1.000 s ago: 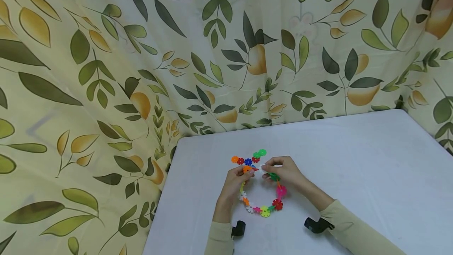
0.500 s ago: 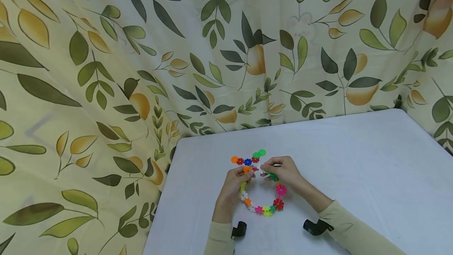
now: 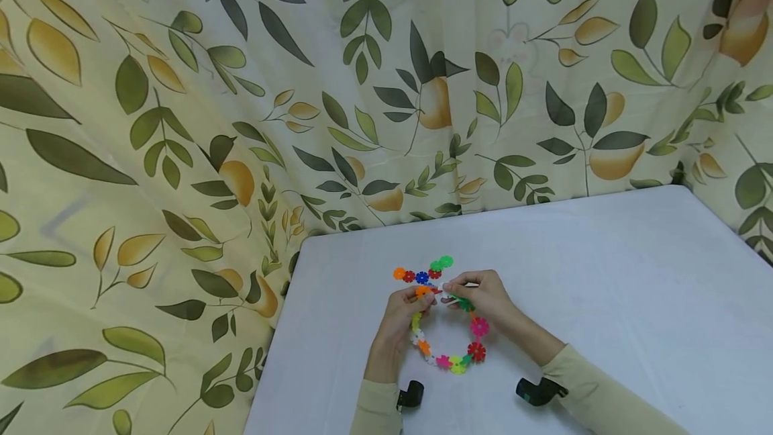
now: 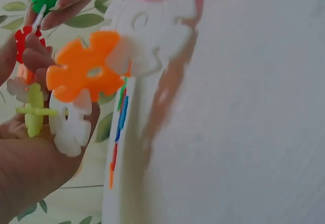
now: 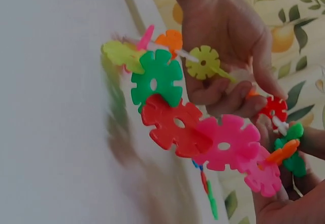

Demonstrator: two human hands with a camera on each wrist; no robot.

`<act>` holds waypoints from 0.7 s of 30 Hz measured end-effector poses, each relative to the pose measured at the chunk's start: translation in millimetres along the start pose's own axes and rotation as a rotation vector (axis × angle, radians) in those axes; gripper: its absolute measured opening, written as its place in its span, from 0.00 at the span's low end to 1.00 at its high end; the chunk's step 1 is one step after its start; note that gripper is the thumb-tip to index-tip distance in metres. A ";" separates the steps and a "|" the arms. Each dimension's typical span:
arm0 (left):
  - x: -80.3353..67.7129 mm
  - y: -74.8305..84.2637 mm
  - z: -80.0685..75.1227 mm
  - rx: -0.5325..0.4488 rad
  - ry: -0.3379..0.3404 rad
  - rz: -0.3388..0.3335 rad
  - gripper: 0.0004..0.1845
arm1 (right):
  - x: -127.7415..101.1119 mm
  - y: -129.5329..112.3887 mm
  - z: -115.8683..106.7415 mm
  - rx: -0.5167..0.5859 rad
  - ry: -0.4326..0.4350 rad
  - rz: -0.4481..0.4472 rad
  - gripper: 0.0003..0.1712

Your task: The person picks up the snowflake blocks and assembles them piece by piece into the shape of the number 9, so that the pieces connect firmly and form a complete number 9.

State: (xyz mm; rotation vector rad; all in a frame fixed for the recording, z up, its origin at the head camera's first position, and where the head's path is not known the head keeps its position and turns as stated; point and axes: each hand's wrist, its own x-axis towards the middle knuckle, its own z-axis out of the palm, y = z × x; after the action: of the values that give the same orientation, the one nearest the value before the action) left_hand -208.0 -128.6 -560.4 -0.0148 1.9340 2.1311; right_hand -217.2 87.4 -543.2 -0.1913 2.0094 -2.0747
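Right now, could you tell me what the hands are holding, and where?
Both hands pinch the snowflake-disc chain at its two open ends, at the ring's far side.

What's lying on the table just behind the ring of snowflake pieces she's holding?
A short loose chain of pieces, orange, red, blue and green, lies on the white table beyond the ring. Its near end is hidden by the left hand and right hand.

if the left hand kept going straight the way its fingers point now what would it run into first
Probably the loose row of flower discs lying on the white table just beyond its fingertips. The left hand points up-table while pinching one end of the disc ring; the right hand sits beside that line. Depth is uncertain.
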 end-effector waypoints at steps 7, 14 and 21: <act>0.9 0.3 -5.2 0.040 -0.048 -0.004 0.16 | 3.3 -4.1 -5.8 -0.165 -0.002 0.001 0.15; 1.5 -0.5 -12.5 0.023 -0.079 -0.004 0.14 | 10.8 -0.4 -20.3 -0.339 -0.048 -0.028 0.15; 2.4 -2.2 -14.8 0.042 -0.090 0.020 0.13 | 31.0 -1.5 -30.8 -0.444 -0.072 -0.030 0.18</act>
State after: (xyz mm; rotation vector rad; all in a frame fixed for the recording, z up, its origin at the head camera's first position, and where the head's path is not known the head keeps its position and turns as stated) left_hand -212.4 -142.5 -564.7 0.1069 1.9348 2.0661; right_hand -255.3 108.9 -545.4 -0.3702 2.4051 -1.5814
